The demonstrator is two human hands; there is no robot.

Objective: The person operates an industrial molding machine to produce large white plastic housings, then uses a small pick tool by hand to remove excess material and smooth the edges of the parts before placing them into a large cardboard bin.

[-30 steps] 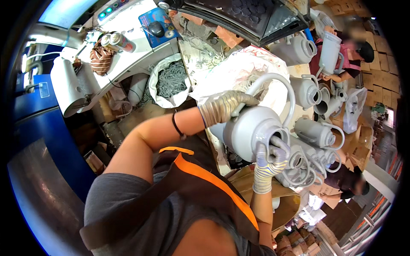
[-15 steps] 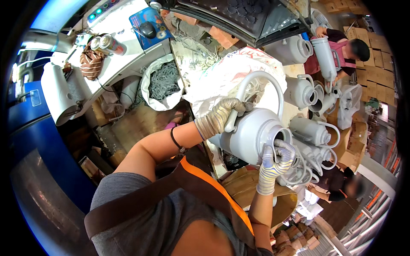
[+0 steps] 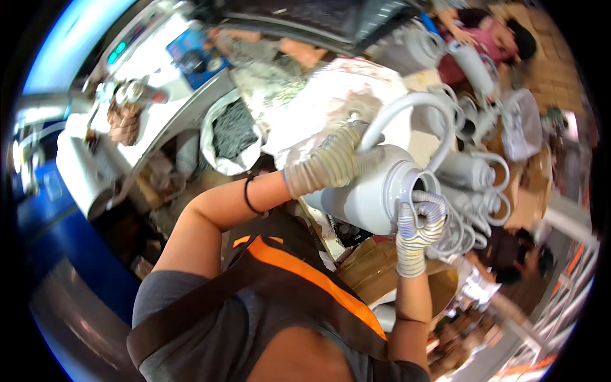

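Note:
A light grey jug shell [image 3: 366,204], rounded and open at one end, lies tilted in front of me with its mouth toward my right. A thick curved handle [image 3: 414,102] arches over it. My left hand [image 3: 331,159], in a striped work glove, is closed about the handle's left end, which it covers; its fingertips are smeared by motion. My gloved right hand [image 3: 420,223] grips the shell's rim, some fingers hooked into the mouth. Whether the handle's left end is seated on the shell is hidden.
Right of me lie several similar grey jugs [image 3: 468,172]. A white sack [image 3: 258,156] of small grey parts and a large white plastic bag [image 3: 312,121] sit beyond my left arm. A cardboard box [image 3: 363,267] is below the shell. Co-workers [image 3: 493,38] are at the right.
My left hand has shifted over the handle's left end, hiding it, and the handle has tilted to the right. My right hand keeps its grip on the rim. The whole view has shifted and blurred.

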